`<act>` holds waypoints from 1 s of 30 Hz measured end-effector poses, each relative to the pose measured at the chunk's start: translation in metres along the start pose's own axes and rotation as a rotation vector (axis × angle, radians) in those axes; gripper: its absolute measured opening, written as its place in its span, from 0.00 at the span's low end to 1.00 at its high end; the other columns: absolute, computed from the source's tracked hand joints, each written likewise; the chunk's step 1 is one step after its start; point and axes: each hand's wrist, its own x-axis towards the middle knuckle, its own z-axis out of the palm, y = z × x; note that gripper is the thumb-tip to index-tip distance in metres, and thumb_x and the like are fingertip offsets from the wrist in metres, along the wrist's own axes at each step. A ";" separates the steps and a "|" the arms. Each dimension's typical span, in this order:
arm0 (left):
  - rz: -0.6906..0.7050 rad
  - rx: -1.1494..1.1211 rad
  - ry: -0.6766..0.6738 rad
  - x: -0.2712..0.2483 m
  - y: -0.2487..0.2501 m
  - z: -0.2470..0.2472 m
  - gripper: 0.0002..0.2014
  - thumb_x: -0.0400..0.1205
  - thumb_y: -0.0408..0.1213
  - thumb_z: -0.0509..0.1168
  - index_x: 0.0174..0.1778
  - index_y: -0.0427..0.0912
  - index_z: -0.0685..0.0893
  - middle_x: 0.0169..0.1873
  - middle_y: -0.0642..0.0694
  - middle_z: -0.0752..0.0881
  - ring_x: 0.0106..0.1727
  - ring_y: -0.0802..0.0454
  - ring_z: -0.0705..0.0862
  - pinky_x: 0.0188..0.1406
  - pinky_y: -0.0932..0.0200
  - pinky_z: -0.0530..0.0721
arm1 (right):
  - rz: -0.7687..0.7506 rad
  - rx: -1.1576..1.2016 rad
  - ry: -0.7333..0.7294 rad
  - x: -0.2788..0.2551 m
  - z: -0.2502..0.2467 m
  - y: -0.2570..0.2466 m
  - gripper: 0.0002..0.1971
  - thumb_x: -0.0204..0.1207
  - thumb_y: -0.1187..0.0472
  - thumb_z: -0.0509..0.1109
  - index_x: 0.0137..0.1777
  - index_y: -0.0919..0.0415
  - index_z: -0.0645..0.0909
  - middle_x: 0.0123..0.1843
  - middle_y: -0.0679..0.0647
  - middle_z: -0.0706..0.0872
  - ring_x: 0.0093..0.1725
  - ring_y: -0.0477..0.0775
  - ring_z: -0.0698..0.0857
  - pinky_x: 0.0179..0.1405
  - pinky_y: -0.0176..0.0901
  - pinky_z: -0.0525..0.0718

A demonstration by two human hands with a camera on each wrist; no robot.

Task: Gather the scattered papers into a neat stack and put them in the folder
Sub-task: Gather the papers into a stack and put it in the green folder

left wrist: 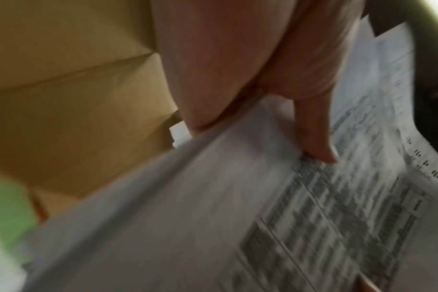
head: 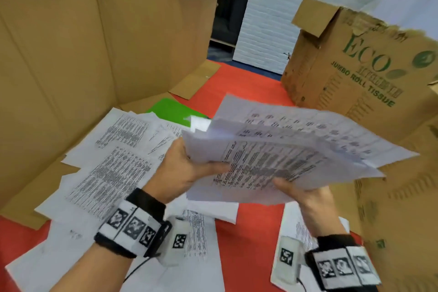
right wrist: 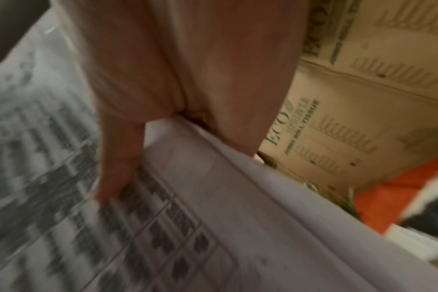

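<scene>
Both hands hold a loose, fanned bundle of printed papers (head: 284, 149) in the air above the red table. My left hand (head: 189, 168) grips its left edge, thumb lying on the top sheet (left wrist: 313, 134). My right hand (head: 305, 194) grips the near right edge with its thumb on top (right wrist: 118, 173). More printed sheets (head: 113, 168) lie scattered on the table at the left and under my wrists (head: 196, 232). A green folder (head: 173, 109) lies flat behind them, partly covered by paper.
A tall cardboard wall (head: 94, 31) stands at the left. A printed cardboard box (head: 355, 66) stands at the back right, and another cardboard panel (head: 403, 208) is close on the right. Bare red table (head: 248, 85) shows between them.
</scene>
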 end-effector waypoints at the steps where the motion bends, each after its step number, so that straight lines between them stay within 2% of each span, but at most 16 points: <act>1: 0.006 0.041 -0.044 0.003 0.008 -0.002 0.22 0.66 0.17 0.77 0.55 0.38 0.88 0.51 0.42 0.93 0.52 0.49 0.92 0.52 0.57 0.89 | 0.003 -0.008 -0.028 0.004 -0.005 -0.007 0.20 0.67 0.75 0.78 0.59 0.64 0.84 0.52 0.48 0.94 0.52 0.46 0.91 0.47 0.33 0.87; 3: -0.006 0.149 -0.115 0.011 0.017 -0.002 0.25 0.68 0.20 0.78 0.61 0.37 0.85 0.55 0.43 0.92 0.56 0.50 0.91 0.56 0.57 0.88 | 0.044 -0.037 -0.073 0.016 -0.008 -0.005 0.18 0.67 0.71 0.78 0.58 0.64 0.86 0.53 0.54 0.94 0.54 0.53 0.92 0.53 0.43 0.90; 6: -0.104 0.292 -0.150 0.025 0.000 -0.002 0.23 0.70 0.34 0.81 0.60 0.49 0.83 0.54 0.51 0.91 0.56 0.56 0.90 0.59 0.50 0.87 | 0.162 -0.054 -0.099 0.027 -0.004 0.013 0.14 0.71 0.72 0.76 0.56 0.64 0.88 0.53 0.56 0.94 0.55 0.55 0.93 0.63 0.54 0.87; 8: -0.130 0.372 -0.155 0.027 -0.004 -0.001 0.24 0.68 0.44 0.80 0.59 0.52 0.82 0.55 0.52 0.90 0.57 0.54 0.89 0.60 0.44 0.87 | 0.217 -0.059 -0.139 0.026 -0.002 0.016 0.15 0.73 0.73 0.75 0.59 0.65 0.86 0.55 0.56 0.94 0.56 0.54 0.92 0.64 0.52 0.86; 9: -0.134 0.376 -0.147 0.025 -0.002 0.001 0.24 0.68 0.45 0.79 0.60 0.51 0.83 0.56 0.51 0.90 0.57 0.54 0.89 0.60 0.44 0.87 | 0.229 -0.027 -0.151 0.024 -0.004 0.015 0.16 0.73 0.73 0.74 0.61 0.65 0.85 0.56 0.56 0.93 0.57 0.54 0.92 0.62 0.48 0.87; 11: -0.111 0.298 -0.145 0.023 0.005 0.002 0.21 0.72 0.38 0.79 0.61 0.47 0.84 0.55 0.50 0.91 0.56 0.54 0.90 0.58 0.51 0.88 | 0.237 0.118 -0.159 0.021 -0.009 0.013 0.17 0.71 0.74 0.74 0.60 0.67 0.85 0.55 0.58 0.94 0.55 0.56 0.92 0.55 0.44 0.90; 12: -0.105 0.257 -0.155 0.023 0.006 0.001 0.20 0.72 0.35 0.79 0.60 0.45 0.85 0.55 0.49 0.92 0.56 0.53 0.90 0.57 0.54 0.88 | 0.249 0.190 -0.153 0.020 -0.012 0.015 0.18 0.68 0.73 0.75 0.60 0.68 0.85 0.54 0.60 0.93 0.54 0.57 0.92 0.54 0.45 0.90; 14: -0.145 0.238 -0.139 0.029 -0.010 -0.003 0.22 0.71 0.38 0.78 0.61 0.44 0.85 0.55 0.47 0.91 0.56 0.50 0.90 0.58 0.50 0.88 | 0.321 0.230 -0.155 0.022 -0.011 0.033 0.19 0.67 0.72 0.75 0.60 0.70 0.84 0.56 0.63 0.92 0.55 0.61 0.91 0.59 0.52 0.89; 16: -0.320 0.302 -0.096 0.038 -0.047 -0.009 0.26 0.70 0.38 0.78 0.65 0.44 0.82 0.59 0.46 0.90 0.59 0.48 0.89 0.63 0.45 0.85 | 0.454 0.085 -0.183 0.024 -0.003 0.064 0.18 0.72 0.73 0.74 0.62 0.71 0.84 0.56 0.64 0.92 0.57 0.64 0.91 0.62 0.58 0.87; 18: -0.536 0.386 -0.093 0.040 -0.086 -0.014 0.27 0.74 0.31 0.75 0.69 0.42 0.79 0.63 0.45 0.87 0.61 0.47 0.87 0.64 0.50 0.83 | 0.608 -0.114 -0.193 0.023 0.006 0.096 0.15 0.75 0.69 0.75 0.61 0.71 0.86 0.51 0.63 0.94 0.53 0.65 0.92 0.61 0.62 0.87; 20: -0.634 0.397 -0.089 0.034 -0.115 -0.016 0.23 0.76 0.28 0.73 0.67 0.43 0.80 0.63 0.43 0.87 0.60 0.45 0.86 0.64 0.49 0.84 | 0.650 -0.269 -0.179 0.020 0.014 0.119 0.12 0.77 0.65 0.74 0.59 0.68 0.87 0.49 0.62 0.94 0.51 0.65 0.93 0.60 0.64 0.87; 23: -0.546 0.369 0.033 0.021 -0.125 -0.018 0.17 0.80 0.32 0.70 0.64 0.49 0.80 0.61 0.45 0.88 0.59 0.46 0.87 0.64 0.46 0.84 | 0.500 -0.372 -0.079 0.013 0.023 0.121 0.07 0.80 0.61 0.71 0.54 0.60 0.87 0.48 0.60 0.93 0.48 0.63 0.92 0.54 0.59 0.88; 25: -0.429 0.318 0.144 0.017 -0.117 -0.014 0.14 0.82 0.38 0.69 0.64 0.46 0.82 0.58 0.46 0.89 0.57 0.47 0.88 0.62 0.45 0.85 | 0.345 -0.294 0.013 0.010 0.029 0.104 0.05 0.82 0.61 0.70 0.51 0.57 0.87 0.47 0.58 0.93 0.49 0.62 0.91 0.49 0.54 0.88; 26: -0.365 0.265 0.181 0.016 -0.109 -0.010 0.13 0.82 0.39 0.69 0.62 0.45 0.84 0.55 0.47 0.90 0.56 0.48 0.89 0.60 0.46 0.86 | 0.279 -0.223 0.047 0.009 0.032 0.093 0.05 0.82 0.62 0.69 0.52 0.55 0.86 0.49 0.54 0.93 0.51 0.56 0.91 0.48 0.45 0.88; 28: -0.230 0.161 0.243 0.018 -0.086 0.001 0.09 0.81 0.37 0.70 0.56 0.46 0.87 0.49 0.49 0.92 0.52 0.53 0.91 0.53 0.56 0.88 | 0.157 -0.102 0.098 0.010 0.039 0.070 0.08 0.83 0.62 0.68 0.57 0.50 0.84 0.54 0.41 0.91 0.54 0.36 0.89 0.49 0.25 0.83; 30: -0.123 0.077 0.295 0.022 -0.066 0.012 0.07 0.79 0.34 0.72 0.52 0.44 0.88 0.46 0.48 0.93 0.48 0.55 0.91 0.49 0.61 0.89 | 0.070 -0.041 0.148 0.012 0.045 0.052 0.08 0.84 0.61 0.67 0.58 0.47 0.82 0.55 0.33 0.88 0.57 0.26 0.85 0.54 0.19 0.78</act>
